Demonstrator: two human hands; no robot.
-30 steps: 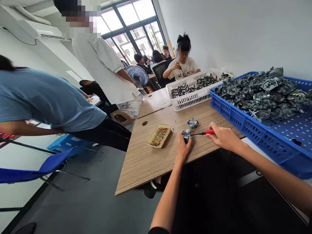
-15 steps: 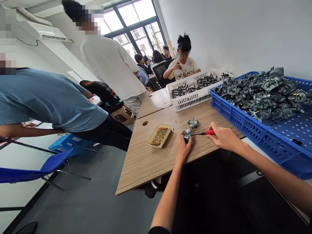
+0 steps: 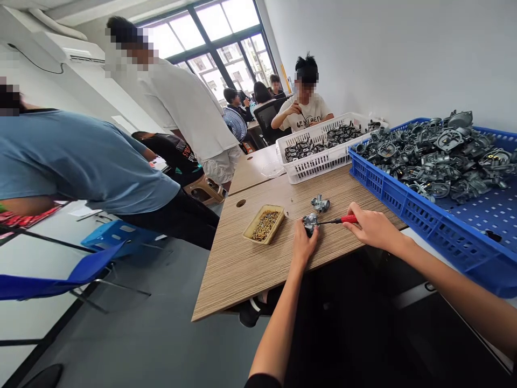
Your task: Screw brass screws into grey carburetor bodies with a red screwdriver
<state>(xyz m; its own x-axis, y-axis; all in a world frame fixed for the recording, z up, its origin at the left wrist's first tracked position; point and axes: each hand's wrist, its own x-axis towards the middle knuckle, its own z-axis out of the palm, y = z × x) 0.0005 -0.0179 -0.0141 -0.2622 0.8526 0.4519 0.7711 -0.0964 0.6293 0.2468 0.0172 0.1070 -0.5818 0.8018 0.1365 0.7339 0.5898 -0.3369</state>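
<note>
My left hand (image 3: 304,243) grips a small grey metal carburetor (image 3: 310,220) near the front edge of the wooden table (image 3: 230,275). In my right hand (image 3: 369,229) is a screwdriver with a red handle (image 3: 349,219). Its dark shaft points left, and the tip meets the carburetor's right side; the exact contact is too small to make out. Just behind, a second carburetor (image 3: 320,203) lies on the tabletop. To the left of my left hand sits a shallow yellowish tray (image 3: 246,235) holding many small brass-coloured parts (image 3: 265,225).
A blue crate (image 3: 388,200) heaped with metal carburetors stands at the right. Behind the table's middle is a white basket (image 3: 301,175) of dark parts. Across from me a seated person (image 3: 304,110) works with a tool. Two people stand at the left, near a blue chair (image 3: 76,275).
My hands, the carburetor and the screwdriver look nearly unmoved. At the left, the standing person in white has leaned and shifted slightly, and the person in blue has moved a little.
</note>
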